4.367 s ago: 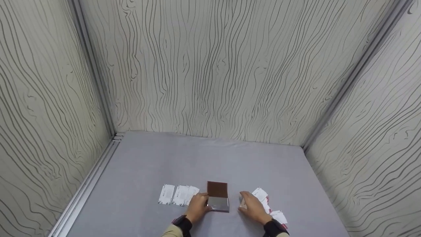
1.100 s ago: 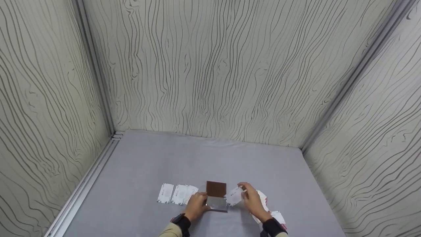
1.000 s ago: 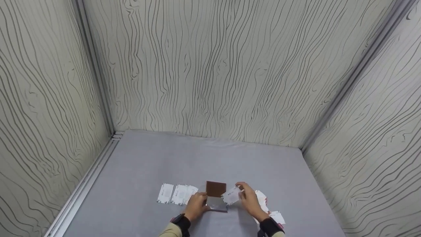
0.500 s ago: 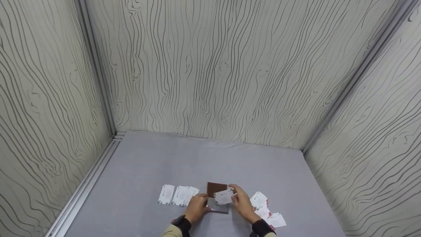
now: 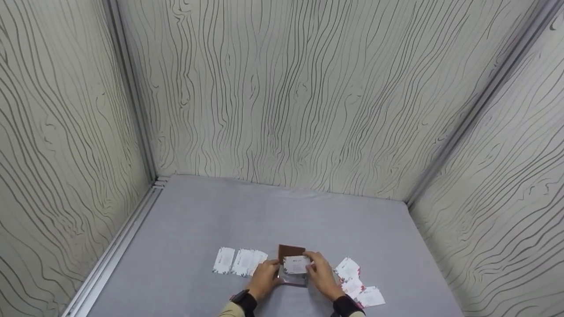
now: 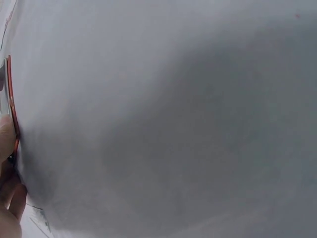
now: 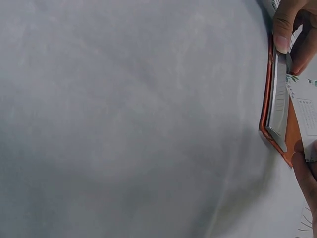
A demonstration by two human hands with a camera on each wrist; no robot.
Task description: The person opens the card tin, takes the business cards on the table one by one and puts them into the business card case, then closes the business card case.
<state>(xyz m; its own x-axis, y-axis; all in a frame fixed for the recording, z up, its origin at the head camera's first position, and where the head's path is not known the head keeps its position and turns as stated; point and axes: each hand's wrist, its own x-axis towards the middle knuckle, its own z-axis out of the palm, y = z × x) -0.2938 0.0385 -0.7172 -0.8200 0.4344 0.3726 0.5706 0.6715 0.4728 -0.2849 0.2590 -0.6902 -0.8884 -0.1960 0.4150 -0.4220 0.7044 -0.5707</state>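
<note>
A brown card holder (image 5: 291, 249) lies open on the grey cloth, its nearer half covered by glossy clear sleeves (image 7: 280, 99). My left hand (image 5: 264, 277) pinches the holder's left edge, the thumb lying on the sleeves in the right wrist view. Between thumb and fingers of my right hand (image 5: 321, 274) is a white card (image 5: 296, 264) with small print and green leaf corners. The card overlaps the sleeves and part of the brown cover in the head view. In the right wrist view, its leafy corner is right at the sleeve edge near my left fingertips.
White leaf-trimmed cards lie left of the holder, a single card (image 5: 224, 260) and an overlapping group (image 5: 243, 261). Cards with red trim (image 5: 348, 267) lie fanned to the right. Patterned panels (image 5: 282, 88) enclose the table's back and sides.
My right hand has lifted the white card from the right side and brought it left over the holder, turning it nearly level. The left hand keeps its grip on the holder.
</note>
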